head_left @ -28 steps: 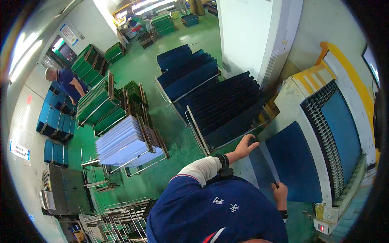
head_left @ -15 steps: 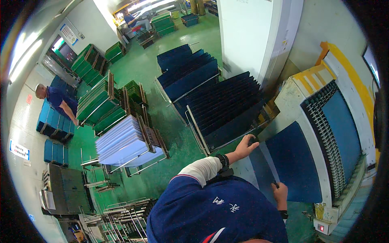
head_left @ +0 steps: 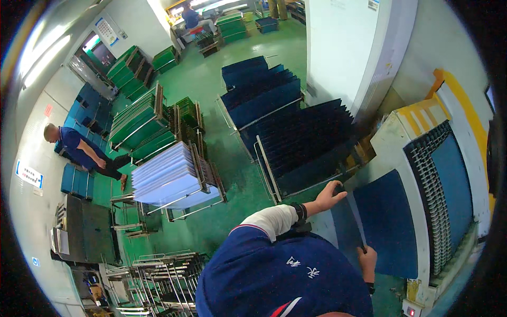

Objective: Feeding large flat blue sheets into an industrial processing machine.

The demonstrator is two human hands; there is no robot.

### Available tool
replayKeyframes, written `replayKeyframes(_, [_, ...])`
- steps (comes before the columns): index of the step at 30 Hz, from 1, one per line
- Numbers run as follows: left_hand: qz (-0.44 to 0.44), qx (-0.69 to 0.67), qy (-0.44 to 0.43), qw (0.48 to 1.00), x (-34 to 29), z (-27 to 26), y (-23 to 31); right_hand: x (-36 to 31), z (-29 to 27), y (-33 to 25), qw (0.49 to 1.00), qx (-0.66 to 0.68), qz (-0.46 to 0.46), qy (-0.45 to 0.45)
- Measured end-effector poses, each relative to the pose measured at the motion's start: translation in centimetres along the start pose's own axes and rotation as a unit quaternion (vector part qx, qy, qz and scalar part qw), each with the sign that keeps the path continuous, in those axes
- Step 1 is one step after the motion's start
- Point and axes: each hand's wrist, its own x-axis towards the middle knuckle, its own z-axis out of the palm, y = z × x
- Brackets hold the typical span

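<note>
A thin, dark blue flat panel (head_left: 344, 226) is between my two hands, tilted steeply in front of my body. My left hand (head_left: 327, 198) has its fingers closed on the panel's far end, with something dark at the fingertips. At the near end, my right hand (head_left: 368, 260) pinches the panel's edge, and dark material shows at those fingertips too. Just to the right is another blue panel (head_left: 385, 222), beside the roller machine (head_left: 434, 201). A further blue panel (head_left: 453, 177) rests on the machine's rollers.
Racks of upright dark blue panels (head_left: 311, 142) stand ahead of my left hand. White sheets (head_left: 163, 179) and green panels (head_left: 134, 124) fill racks farther left. Bare metal racks (head_left: 163, 274) are at lower left. One person (head_left: 79, 148) walks at far left; another (head_left: 193, 18) sits at the back.
The whole view has shifted slightly. The person at far left has drawn back from the green rack and now shows a stepping leg. My hands keep nearly the same hold on the panel.
</note>
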Motion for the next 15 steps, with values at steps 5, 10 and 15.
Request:
replayKeyframes(5, [-0.048, -0.043, -0.013, 0.998, -0.2, -0.2, 1.1, 0.4, 0.5, 1.4, 1.000, -0.007, -0.010, 0.008])
replayKeyframes(10, [-0.025, -0.015, -0.006, 1.000, 0.1, 0.0, 0.4, 0.6, 0.8, 2.0, 0.999, -0.028, -0.025, 0.014])
replayKeyframes(15, [-0.021, -0.006, -0.001, 1.000, 0.1, 0.2, -0.3, 0.4, 0.2, 0.8, 1.000, -0.028, -0.002, -0.007])
